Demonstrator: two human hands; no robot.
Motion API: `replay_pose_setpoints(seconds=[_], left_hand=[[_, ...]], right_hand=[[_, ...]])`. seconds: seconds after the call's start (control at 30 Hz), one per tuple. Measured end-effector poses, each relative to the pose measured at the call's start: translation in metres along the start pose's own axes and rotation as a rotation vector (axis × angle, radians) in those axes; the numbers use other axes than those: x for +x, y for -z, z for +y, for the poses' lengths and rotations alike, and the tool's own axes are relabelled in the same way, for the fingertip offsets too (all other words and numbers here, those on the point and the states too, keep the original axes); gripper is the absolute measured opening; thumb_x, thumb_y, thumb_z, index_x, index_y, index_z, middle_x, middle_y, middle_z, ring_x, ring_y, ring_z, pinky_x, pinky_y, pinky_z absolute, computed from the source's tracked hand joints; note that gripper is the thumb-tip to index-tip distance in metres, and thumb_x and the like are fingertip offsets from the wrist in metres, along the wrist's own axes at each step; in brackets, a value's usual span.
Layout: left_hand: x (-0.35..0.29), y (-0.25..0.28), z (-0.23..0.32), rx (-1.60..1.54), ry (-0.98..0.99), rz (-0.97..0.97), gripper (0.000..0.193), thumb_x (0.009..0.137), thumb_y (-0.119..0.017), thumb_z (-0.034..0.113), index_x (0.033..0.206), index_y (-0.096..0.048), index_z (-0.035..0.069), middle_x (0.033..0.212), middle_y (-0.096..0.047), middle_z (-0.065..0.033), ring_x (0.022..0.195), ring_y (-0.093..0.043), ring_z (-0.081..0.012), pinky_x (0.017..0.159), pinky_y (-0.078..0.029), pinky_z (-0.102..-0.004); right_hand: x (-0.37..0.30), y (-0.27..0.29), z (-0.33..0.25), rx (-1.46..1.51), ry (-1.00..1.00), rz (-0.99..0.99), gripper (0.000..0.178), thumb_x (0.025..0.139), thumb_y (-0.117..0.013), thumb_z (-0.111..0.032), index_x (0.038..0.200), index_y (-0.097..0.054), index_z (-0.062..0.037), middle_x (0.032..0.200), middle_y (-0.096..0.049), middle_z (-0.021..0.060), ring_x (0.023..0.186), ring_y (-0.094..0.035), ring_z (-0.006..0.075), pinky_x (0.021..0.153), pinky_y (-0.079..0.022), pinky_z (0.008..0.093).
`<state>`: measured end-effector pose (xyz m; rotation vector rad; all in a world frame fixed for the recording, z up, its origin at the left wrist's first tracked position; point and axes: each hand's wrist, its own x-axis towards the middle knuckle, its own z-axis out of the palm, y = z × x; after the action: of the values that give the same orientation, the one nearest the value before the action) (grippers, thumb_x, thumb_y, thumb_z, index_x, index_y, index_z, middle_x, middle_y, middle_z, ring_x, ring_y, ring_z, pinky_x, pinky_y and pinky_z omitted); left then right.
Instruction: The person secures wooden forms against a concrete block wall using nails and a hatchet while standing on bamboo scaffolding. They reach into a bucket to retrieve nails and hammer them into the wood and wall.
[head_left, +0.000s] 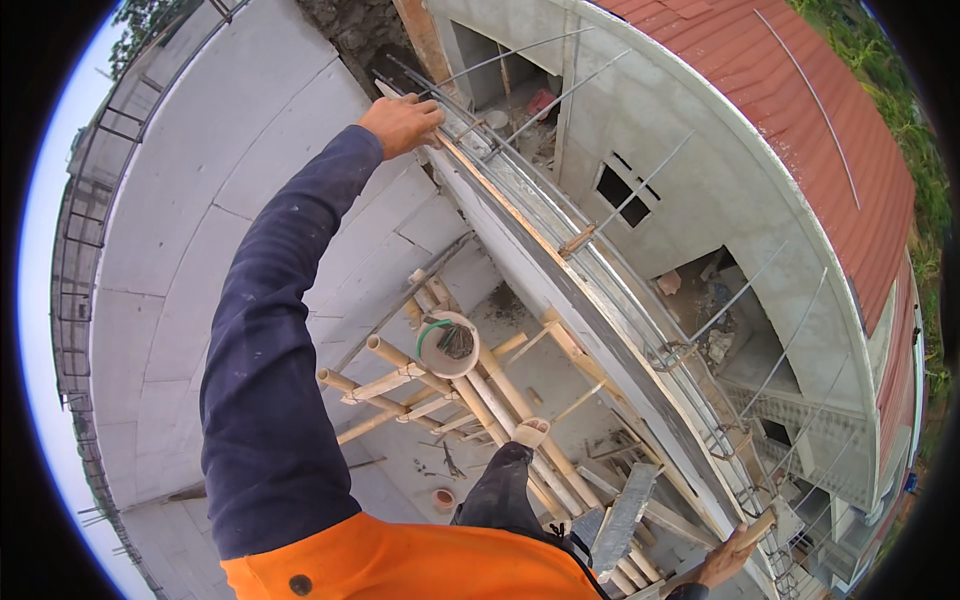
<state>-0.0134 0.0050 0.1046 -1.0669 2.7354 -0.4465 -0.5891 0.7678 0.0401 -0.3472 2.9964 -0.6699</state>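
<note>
My left hand [402,122] is closed over the top edge of a long wooden board [500,200] that runs along the wall top, its arm reaching far forward. At the lower right, my right hand [722,562] is wrapped round a short piece of wood [757,530] beside the same wall top; its lower part is hidden. Thin steel bars [640,185] stick up and out along the board. Below, my foot [532,432] stands on bamboo poles [495,405]. A pale bucket [430,362] with a green band and dark contents sits on this scaffold.
A pale block wall [170,230] rises on the left. Beyond the board stands a grey building [720,190] with a red roof [770,110]. A grey metal sheet [622,515] leans near my right side. Far below, a small round pot [443,498] sits on the floor.
</note>
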Motion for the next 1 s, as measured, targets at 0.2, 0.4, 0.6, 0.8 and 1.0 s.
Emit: replay_pose_setpoints(seconds=[0.2,0.4,0.6,0.8,1.0], left_hand=[[-0.007,-0.01,-0.001,-0.116,0.048,0.14,0.043,0.093,-0.076,0.046,0.12,-0.064,0.013,0.116,-0.063,-0.0031,0.112,-0.064,-0.0289,0.09,-0.058,-0.0452],[-0.02,-0.017,-0.008,-0.252,0.131,0.138,0.052,0.094,-0.076,0.05,0.127,-0.066,0.012,0.122,-0.065,-0.0075,0.113,-0.068,-0.0316,0.092,-0.057,-0.048],[-0.015,-0.013,-0.004,-0.26,0.173,0.157,0.05,0.092,-0.077,0.051,0.123,-0.066,0.014,0.117,-0.066,-0.0062,0.111,-0.069,-0.0309,0.089,-0.056,-0.0485],[-0.025,-0.015,-0.007,-0.327,0.23,0.187,0.048,0.089,-0.08,0.051,0.119,-0.068,0.016,0.118,-0.066,-0.0036,0.114,-0.068,-0.0292,0.09,-0.056,-0.049],[-0.016,-0.014,-0.004,-0.421,0.248,0.219,0.051,0.084,-0.083,0.053,0.117,-0.071,0.016,0.118,-0.067,-0.0033,0.116,-0.068,-0.029,0.091,-0.054,-0.0496]], right_hand=[[0.001,-0.005,0.003,-0.154,0.145,0.171,0.084,0.103,-0.06,-0.063,0.155,-0.044,0.0002,0.119,-0.066,0.025,0.101,-0.065,0.0385,0.089,-0.053,0.0432],[-0.062,0.011,-0.176,0.28,0.212,-0.13,0.074,0.105,-0.062,-0.053,0.154,-0.038,-0.0031,0.094,-0.056,0.0081,0.074,-0.061,0.0138,0.063,-0.052,0.0309],[-0.102,-0.021,-0.404,0.558,0.428,-0.971,0.068,0.107,-0.054,-0.038,0.165,-0.033,-0.0087,0.089,-0.058,0.0074,0.059,-0.057,0.0096,0.046,-0.05,0.0256],[-0.145,-0.109,-0.576,0.532,0.669,-1.476,0.073,0.106,-0.052,-0.024,0.171,-0.022,-0.0117,0.097,-0.064,0.0112,0.06,-0.059,0.0128,0.048,-0.056,0.0302],[-0.173,-0.192,-0.671,0.372,0.799,-1.439,0.065,0.11,-0.044,-0.025,0.171,-0.024,-0.0132,0.094,-0.064,0.0073,0.06,-0.057,0.0095,0.044,-0.052,0.0266]])
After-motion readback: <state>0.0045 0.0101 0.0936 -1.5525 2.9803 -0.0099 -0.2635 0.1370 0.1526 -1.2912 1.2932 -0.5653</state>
